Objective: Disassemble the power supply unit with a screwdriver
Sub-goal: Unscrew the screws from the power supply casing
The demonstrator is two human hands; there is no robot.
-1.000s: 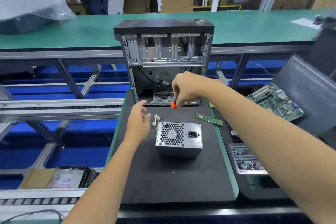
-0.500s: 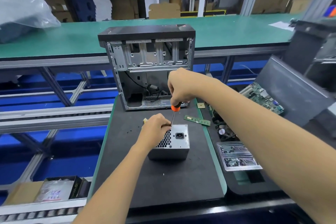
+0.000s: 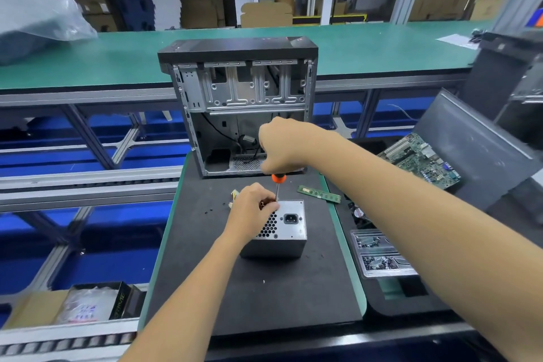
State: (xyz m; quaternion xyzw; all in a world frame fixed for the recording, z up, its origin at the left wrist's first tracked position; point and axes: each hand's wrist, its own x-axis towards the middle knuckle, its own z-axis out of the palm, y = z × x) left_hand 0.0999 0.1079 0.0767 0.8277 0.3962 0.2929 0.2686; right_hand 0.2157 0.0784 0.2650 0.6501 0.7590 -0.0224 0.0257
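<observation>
Power supply unit (image 3: 286, 231), a silver metal box with honeycomb vent and black socket facing up, sat on the black mat (image 3: 223, 288) covering the surface, in front of the open computer case (image 3: 238, 103). Left hand (image 3: 251, 213) laid over the unit's upper left corner, fingers (image 3: 269, 206) curled down on its top edge beside the screwdriver shaft; whether gripping or merely pressing, could not be told. Right hand (image 3: 283, 147) above it, closed round the handle of the screwdriver (image 3: 277, 185), only the orange collar and thin shaft showing below the fist. Screwdriver held upright, tip down at the unit's far top edge, just beside the left fingers.

A bunch of yellow and white wires (image 3: 234, 194) poking out behind the left hand. A few small black screws (image 3: 208, 211) loose on the mat to the left of the unit. Green memory stick (image 3: 318, 193) flat on the mat to the right, near the case. Further right, off the mat: clear plastic trays (image 3: 380, 253) with small parts, and a green circuit board (image 3: 420, 160) leaning on a grey panel (image 3: 482, 156). Near left, a cardboard box (image 3: 32, 308) on the roller conveyor (image 3: 58, 345).
</observation>
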